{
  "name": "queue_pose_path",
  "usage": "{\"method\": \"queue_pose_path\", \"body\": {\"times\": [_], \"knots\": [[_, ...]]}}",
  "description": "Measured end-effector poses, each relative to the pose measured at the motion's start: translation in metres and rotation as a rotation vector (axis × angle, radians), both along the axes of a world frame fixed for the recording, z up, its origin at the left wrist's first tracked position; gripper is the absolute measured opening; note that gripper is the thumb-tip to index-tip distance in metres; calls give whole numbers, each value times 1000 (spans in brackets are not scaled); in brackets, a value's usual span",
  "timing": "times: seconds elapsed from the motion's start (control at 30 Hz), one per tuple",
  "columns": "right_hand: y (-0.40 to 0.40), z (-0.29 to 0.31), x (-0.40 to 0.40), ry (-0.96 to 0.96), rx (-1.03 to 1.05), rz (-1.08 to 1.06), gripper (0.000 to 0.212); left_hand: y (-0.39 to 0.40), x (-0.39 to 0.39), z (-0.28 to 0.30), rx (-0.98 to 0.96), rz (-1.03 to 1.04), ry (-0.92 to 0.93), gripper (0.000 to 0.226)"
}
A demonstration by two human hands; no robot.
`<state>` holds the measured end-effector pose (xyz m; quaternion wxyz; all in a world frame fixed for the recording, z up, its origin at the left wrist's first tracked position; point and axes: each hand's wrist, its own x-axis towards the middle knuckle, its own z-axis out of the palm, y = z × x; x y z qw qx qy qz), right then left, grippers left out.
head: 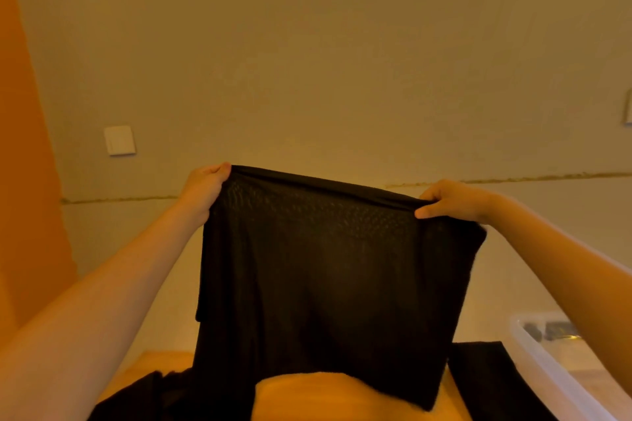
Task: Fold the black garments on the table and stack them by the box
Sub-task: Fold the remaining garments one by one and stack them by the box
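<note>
Above the worktop (160, 366) your left hand (203, 191) and right hand (451, 200) each pinch a top corner of the black garment (325, 267) (hung open, probably to straighten it for folding).

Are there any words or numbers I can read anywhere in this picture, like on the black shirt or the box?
None: no readable text shows in this view.
The black garment, held up by the left hand and right hand, shows no label or print.
The clear box holds dark items too blurred to show any writing.
The wall switch is blank.
</note>
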<state>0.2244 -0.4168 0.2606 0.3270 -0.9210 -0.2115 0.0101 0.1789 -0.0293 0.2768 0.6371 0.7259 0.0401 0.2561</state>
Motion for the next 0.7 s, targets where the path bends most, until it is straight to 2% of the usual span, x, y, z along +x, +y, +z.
{"method": "queue_pose_path", "body": {"times": [0.2,0.3,0.53,0.6,0.63,0.7], "knots": [[-11,-13,6,35,102,-57,13,11,-3,-15,13,0,27,26],[-7,-12,3,39,157,-39,15,13,2,-23,87,34,64,20],[22,1,-7,-48,106,35,22,17,15,-44,637,284,276,34],[32,5,-10,-67,94,44,21,-4,13,-40,766,235,285,24],[38,6,-11,-79,96,47,20,-19,10,-37,755,148,253,15],[52,8,-14,-100,104,68,20,-57,0,-29,638,-97,163,25]]}}
